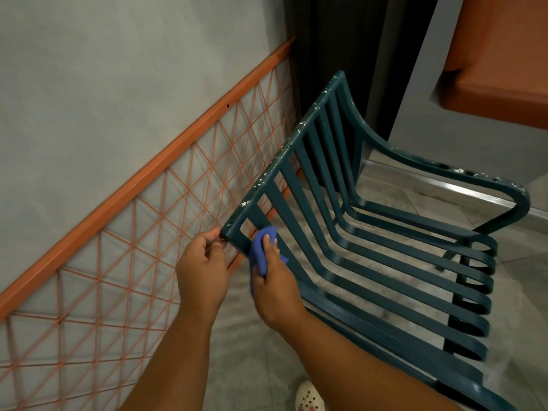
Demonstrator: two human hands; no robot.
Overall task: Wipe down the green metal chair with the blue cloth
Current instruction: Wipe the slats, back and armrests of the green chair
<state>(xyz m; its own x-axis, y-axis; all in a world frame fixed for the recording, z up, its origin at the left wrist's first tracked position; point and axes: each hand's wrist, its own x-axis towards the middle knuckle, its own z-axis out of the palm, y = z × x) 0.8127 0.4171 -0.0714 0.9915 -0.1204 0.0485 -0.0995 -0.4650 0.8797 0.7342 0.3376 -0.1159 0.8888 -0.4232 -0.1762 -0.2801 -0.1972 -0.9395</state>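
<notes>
Nearest the chair (370, 232) corner, the right hand (275, 289) is gripping the blue cloth (261, 247), fingers curled round it, pressing it against the outermost backrest slat. The left hand (203, 271) is pinching that corner. Behind the chair, an orange lattice panel (124, 241) is leaning on the wall.

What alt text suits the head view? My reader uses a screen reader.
A right hand presses a blue cloth against a green metal chair backrest slat while the left hand grips its top corner. An orange lattice railing stands behind.
</notes>
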